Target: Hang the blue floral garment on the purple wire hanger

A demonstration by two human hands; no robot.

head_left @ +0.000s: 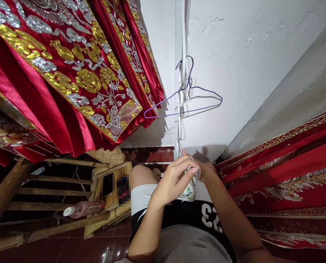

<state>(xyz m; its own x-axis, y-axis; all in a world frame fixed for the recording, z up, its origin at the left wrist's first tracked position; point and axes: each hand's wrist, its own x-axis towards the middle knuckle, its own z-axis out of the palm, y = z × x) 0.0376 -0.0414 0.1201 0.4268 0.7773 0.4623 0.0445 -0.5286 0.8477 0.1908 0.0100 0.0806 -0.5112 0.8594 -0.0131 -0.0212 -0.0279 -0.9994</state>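
Both my hands meet in front of my lap, low in the middle of the view. My left hand (pixel 171 179) is curled around a small crumpled bundle of pale plastic or cloth (pixel 189 190). My right hand (pixel 204 170) grips the same bundle from the far side, with only part of its fingers showing. What the bundle contains is hidden. I am seated, in black shorts with a white "23" (pixel 211 217).
Red satin cloth with gold and silver embroidery (pixel 69 73) hangs at upper left, more (pixel 286 175) lies at right. A purple wire hanger (pixel 187 98) hangs on the white wall. Bamboo furniture (pixel 42 204) with a pink bottle (pixel 83 209) stands at left on dark red floor tiles.
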